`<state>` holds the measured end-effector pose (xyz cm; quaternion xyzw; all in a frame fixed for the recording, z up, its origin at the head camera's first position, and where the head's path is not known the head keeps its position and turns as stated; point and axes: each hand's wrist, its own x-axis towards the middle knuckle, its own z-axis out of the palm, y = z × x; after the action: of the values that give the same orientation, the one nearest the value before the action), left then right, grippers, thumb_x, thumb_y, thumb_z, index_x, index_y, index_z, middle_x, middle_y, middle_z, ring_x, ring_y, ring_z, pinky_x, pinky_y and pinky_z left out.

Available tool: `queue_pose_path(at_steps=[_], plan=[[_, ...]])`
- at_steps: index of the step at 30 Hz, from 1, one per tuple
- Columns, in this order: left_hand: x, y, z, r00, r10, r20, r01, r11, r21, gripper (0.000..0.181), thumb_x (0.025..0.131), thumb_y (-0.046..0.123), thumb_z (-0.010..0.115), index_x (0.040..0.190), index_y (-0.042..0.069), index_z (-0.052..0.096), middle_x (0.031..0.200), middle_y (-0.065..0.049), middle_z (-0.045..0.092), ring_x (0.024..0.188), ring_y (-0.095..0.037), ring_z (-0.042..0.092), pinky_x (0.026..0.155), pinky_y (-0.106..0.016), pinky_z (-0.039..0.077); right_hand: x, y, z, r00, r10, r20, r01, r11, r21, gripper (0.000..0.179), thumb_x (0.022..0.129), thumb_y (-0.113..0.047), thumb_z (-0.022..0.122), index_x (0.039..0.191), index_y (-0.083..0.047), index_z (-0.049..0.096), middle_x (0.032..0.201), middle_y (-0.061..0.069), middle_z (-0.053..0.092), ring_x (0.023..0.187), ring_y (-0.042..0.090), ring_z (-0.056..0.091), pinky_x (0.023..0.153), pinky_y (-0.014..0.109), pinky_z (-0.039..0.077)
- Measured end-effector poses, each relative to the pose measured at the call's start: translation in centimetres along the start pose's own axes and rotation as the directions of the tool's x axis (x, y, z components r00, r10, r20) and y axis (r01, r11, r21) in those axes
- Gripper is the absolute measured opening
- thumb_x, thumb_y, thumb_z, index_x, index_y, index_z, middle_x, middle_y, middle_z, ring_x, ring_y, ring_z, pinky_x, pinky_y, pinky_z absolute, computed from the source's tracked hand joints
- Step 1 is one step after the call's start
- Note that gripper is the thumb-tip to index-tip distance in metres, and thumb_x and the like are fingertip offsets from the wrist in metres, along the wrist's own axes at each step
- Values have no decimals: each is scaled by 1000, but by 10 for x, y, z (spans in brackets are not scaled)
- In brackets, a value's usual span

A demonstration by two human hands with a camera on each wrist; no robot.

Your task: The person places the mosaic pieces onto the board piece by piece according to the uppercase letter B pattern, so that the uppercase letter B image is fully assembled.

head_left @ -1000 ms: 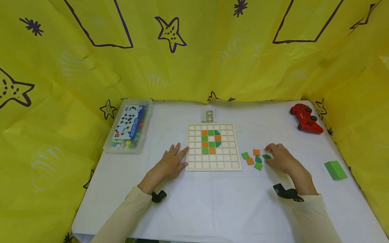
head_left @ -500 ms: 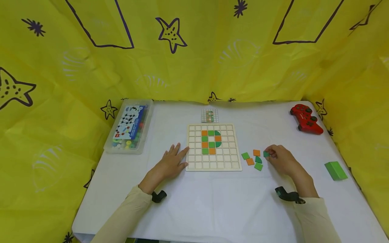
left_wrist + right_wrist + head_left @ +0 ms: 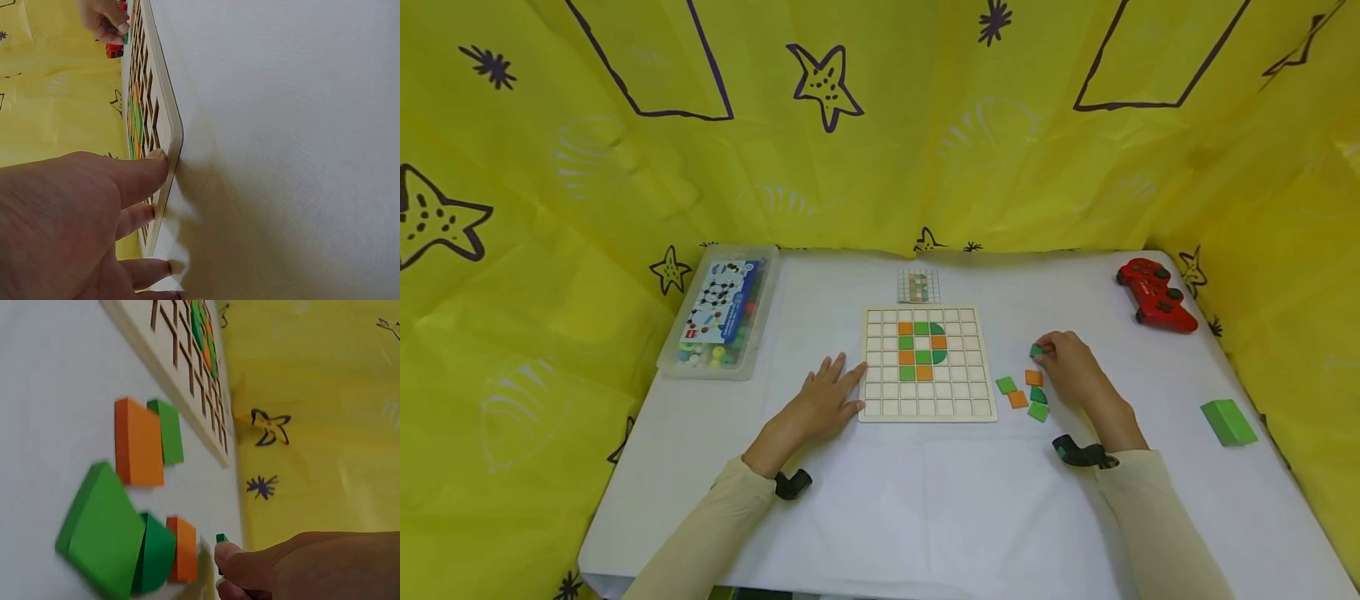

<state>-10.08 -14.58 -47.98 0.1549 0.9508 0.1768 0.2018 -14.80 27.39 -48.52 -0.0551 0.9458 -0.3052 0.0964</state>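
Observation:
My right hand (image 3: 1072, 367) pinches a small dark green tile (image 3: 1037, 350) between thumb and fingers, just beyond a loose group of tiles. That group holds orange squares (image 3: 1033, 377), light green squares (image 3: 1037, 411) and a dark green quarter-round tile (image 3: 1038, 394). A wooden grid board (image 3: 928, 408) lies left of them, with orange and green tiles set in a P-like shape. My left hand (image 3: 823, 400) lies with fingers spread at the board's left edge. In the left wrist view its thumb (image 3: 147, 175) rests on the board's rim.
Behind the board lies a small pattern card (image 3: 918, 286). A clear plastic box (image 3: 752, 333) with colourful pieces stands at the left. On the right are a red game controller (image 3: 1156, 294) and a green block (image 3: 1228, 422). Yellow patterned cloth (image 3: 880, 167) encloses the white table.
My right hand has picked up the dark green tile from the right of the group and moved it left and away from me. The left hand stays at the board.

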Motion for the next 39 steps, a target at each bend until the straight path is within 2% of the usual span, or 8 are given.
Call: queue_pose_path(at_steps=[4, 9, 14, 19, 25, 31, 39], plan=[[1, -2, 2, 1000, 7, -1, -7, 1000, 1, 67, 110, 36, 57, 168, 15, 31, 174, -25, 14, 161, -49, 10, 126, -68, 16, 6, -27, 15, 999, -31, 32, 31, 999, 7, 31, 107, -6, 59, 132, 13, 57, 124, 30, 55, 114, 43, 59, 102, 57, 51], [2, -2, 2, 1000, 12, -4, -12, 1000, 2, 67, 110, 36, 57, 167, 14, 32, 174, -26, 14, 160, -50, 11, 126, -68, 17, 2, -65, 40, 987, -145, 74, 145, 989, 17, 28, 106, -6, 61, 130, 9, 61, 122, 23, 59, 118, 39, 60, 103, 53, 52], [2, -1, 1, 1000, 4, -2, -4, 1000, 5, 67, 110, 36, 58, 168, 16, 31, 174, -25, 14, 161, -49, 10, 127, -67, 16, 2, -87, 60, 972, -213, 98, 214, 977, 0, 23, 106, -5, 61, 126, 7, 63, 117, 18, 60, 114, 34, 60, 101, 49, 53], [3, -1, 2, 1000, -5, 7, 5, 1000, 7, 68, 109, 37, 58, 168, 17, 30, 175, -24, 13, 161, -48, 9, 127, -66, 15, 3, -95, 73, 964, -242, 110, 249, 967, -54, 24, 106, -5, 62, 127, 4, 66, 118, 15, 61, 113, 32, 61, 102, 46, 55], [1, 0, 1, 1000, -3, 5, 3, 1000, -3, 67, 109, 35, 58, 168, 16, 31, 174, -25, 14, 161, -49, 10, 127, -66, 15, 3, -102, 79, 955, -277, 103, 286, 954, -89, 23, 104, -2, 64, 125, 5, 68, 118, 16, 64, 112, 31, 62, 102, 45, 56], [0, 1, 0, 1000, 1, -5, -1, 1000, -12, 66, 109, 33, 60, 167, 14, 33, 174, -26, 16, 160, -50, 11, 126, -68, 16, 1, -104, 81, 956, -278, 92, 285, 956, -71, 23, 103, -1, 65, 125, 4, 66, 120, 17, 65, 114, 32, 62, 103, 46, 55], [1, 1, 1, 1000, -7, -5, 7, 1000, -11, 67, 109, 36, 59, 168, 16, 32, 174, -25, 14, 161, -48, 10, 127, -67, 15, 0, -96, 78, 956, -284, 69, 287, 957, -39, 19, 102, -4, 68, 120, 1, 72, 118, 12, 65, 113, 31, 62, 101, 47, 55]])
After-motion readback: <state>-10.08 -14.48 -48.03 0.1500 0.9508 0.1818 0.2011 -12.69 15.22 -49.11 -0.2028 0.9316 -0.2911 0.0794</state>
